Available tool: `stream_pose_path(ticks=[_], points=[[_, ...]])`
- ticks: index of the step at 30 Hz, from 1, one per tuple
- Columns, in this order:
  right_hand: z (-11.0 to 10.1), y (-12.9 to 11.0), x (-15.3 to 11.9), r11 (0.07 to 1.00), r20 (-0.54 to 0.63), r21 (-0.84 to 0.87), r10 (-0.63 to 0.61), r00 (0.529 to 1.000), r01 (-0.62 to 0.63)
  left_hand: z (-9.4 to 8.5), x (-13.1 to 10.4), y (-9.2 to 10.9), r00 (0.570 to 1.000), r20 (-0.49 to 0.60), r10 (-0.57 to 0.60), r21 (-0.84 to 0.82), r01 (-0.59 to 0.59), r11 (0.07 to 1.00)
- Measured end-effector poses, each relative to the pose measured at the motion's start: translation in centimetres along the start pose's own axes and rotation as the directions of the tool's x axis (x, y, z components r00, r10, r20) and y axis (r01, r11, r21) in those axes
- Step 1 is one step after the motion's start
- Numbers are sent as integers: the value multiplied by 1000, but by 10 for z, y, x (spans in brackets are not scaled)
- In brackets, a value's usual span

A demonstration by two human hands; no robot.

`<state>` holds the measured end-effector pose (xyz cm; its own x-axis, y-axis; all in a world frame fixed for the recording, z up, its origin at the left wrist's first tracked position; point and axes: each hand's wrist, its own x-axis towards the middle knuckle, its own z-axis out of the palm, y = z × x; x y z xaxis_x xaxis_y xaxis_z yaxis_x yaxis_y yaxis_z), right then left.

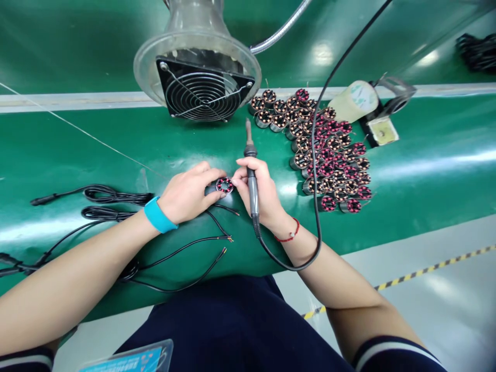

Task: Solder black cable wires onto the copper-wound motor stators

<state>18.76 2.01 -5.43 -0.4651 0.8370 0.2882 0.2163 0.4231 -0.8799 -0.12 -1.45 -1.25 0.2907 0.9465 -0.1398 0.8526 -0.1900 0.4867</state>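
Note:
My left hand (190, 192), with a blue band at the wrist, grips a small round motor stator (224, 185) with pink-red windings, its open face turned up. In my right hand (259, 190) is a soldering iron (253, 194), its tip pointing away from me toward the fan. The thumb and index fingertips of that hand meet close to the stator's right edge; whether they pinch a wire there is too small to tell. Black cables (186, 248) with stripped coloured ends lie just below the hands.
A fan in a clear hood (205, 95) hangs above the green bench (248, 248). Many stators (327, 155) stand at the right, beside a solder roll (358, 101) and an iron stand with a sponge (383, 130). The iron's cord (315, 181) loops over them. Coiled cables (112, 195) lie left.

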Motion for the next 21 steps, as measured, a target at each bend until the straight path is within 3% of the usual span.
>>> stream_pose_path(ticks=[7, 13, 21], points=[[-11, 0, 2, 996, -117, 26, 88, 989, -86, 1, 0, -2, 1000, 0, 9, -12, -9, 1000], [-16, 6, 5, 997, 87, -29, 77, 993, -75, 2, 0, -5, 1000, -8, 27, -32, -27, 999], [-8, 4, 6, 999, 17, -2, 35, 999, -35, 4, 2, -5, 997, 23, 78, -21, -77, 997]])
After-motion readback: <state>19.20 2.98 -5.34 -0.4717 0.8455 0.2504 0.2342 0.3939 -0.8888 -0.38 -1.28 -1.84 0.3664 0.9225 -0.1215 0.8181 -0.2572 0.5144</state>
